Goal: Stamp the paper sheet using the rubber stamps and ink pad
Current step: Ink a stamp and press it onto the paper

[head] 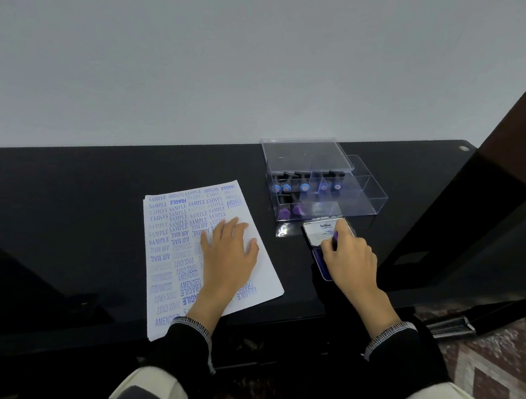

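Observation:
A white paper sheet (pixel 171 242) covered in blue and purple stamped words lies on the black table (pixel 67 216). My left hand (pixel 228 253) rests flat on its right half, fingers spread. To the right sits an open ink pad (pixel 319 259), its white lid (pixel 318 233) raised behind it. My right hand (pixel 349 260) grips a purple-handled rubber stamp (pixel 335 237) and holds it down on the pad; the hand hides most of the stamp and the pad.
A clear plastic box (pixel 364 200) behind the ink pad holds several more stamps with blue and purple handles, and its lid (pixel 305 152) lies across its back. A dark post (pixel 474 189) slants up at the right. Patterned floor shows at the lower right.

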The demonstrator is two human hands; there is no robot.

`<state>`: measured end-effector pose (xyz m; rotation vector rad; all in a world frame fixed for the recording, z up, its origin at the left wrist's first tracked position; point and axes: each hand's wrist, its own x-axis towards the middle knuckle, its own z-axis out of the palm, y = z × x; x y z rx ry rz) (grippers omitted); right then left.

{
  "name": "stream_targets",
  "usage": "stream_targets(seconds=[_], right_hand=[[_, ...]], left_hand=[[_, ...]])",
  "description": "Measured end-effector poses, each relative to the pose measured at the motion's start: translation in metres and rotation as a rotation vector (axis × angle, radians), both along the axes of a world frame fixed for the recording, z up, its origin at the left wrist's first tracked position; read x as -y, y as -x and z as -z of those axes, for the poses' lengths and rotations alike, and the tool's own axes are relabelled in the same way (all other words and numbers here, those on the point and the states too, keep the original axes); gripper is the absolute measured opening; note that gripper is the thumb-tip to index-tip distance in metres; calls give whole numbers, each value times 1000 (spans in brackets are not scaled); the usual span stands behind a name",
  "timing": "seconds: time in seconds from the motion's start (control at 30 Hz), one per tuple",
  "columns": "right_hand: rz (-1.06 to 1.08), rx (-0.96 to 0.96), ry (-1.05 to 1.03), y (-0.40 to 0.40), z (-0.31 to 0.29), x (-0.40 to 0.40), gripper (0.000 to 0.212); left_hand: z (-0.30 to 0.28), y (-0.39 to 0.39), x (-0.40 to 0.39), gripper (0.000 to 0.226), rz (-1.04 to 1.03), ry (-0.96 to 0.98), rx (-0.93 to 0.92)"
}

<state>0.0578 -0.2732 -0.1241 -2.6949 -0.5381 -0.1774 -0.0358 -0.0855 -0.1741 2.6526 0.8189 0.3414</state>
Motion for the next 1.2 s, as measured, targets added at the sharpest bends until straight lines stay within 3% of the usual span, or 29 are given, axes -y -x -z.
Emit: stream_targets(seconds=[0.27, 0.33, 0.43, 0.53, 0.77, 1.03, 1.2], right_hand=[[23, 8, 80, 5, -18, -13, 15], [-10, 8, -118, 14, -21, -25, 17], [-139, -200, -575, 28, -24, -49, 15], [-226, -289, -706, 28, -23, -74, 18], [-366, -263, -689, 6, -22, -129, 22], [-406, -257, -340, -19, -8, -165, 22], [-419, -226, -230, -20, -1, -167, 30]], left_hand=[[-4, 1, 1, 48, -82, 29, 30], [-7, 1, -1, 46, -81, 36, 55], [-13, 5, -15, 38, -55, 65, 119], [-20, 14, -38, 36, -67, 180, 190], [-12, 38, -79, 49, -65, 86, -4], [-2, 43, -77, 51, -80, 38, 52], [0, 41, -77, 52, -85, 54, 63]])
